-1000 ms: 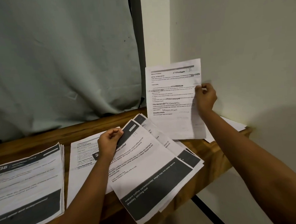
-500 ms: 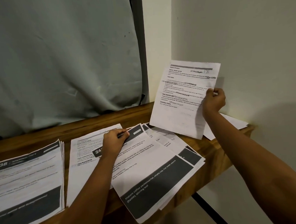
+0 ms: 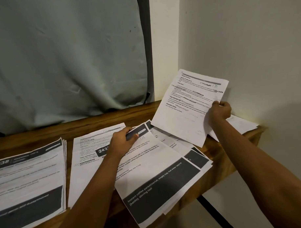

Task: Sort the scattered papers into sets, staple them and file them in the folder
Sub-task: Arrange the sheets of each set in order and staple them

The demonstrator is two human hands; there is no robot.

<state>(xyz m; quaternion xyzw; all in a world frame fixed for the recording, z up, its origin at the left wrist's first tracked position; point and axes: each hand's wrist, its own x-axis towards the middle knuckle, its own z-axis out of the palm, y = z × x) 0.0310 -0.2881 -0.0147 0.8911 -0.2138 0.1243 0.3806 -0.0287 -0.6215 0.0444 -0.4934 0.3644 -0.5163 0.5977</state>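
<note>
My right hand [image 3: 220,111] pinches the right edge of a printed sheet [image 3: 185,112] with scribbled-out lines, held tilted low over the wooden table [image 3: 99,122]. My left hand [image 3: 124,142] grips the top left corner of a fanned bundle of pages [image 3: 158,175] with dark bands, which overhangs the table's front edge. Under that hand lies a flat pile [image 3: 84,160] whose top page shows "243". A thicker stack [image 3: 29,183] marked "638" sits at the far left. A few white sheets [image 3: 240,124] lie in the right corner behind my right hand.
A pale curtain [image 3: 67,57] hangs behind the table, and a plain wall [image 3: 246,42] closes off the right side. The table ends just right of the corner sheets. A dark strip [image 3: 216,214] runs along the floor below.
My right hand has lowered the scribbled sheet and carried it right, tilting it toward the corner sheets. My left hand has stayed on the fanned bundle's corner.
</note>
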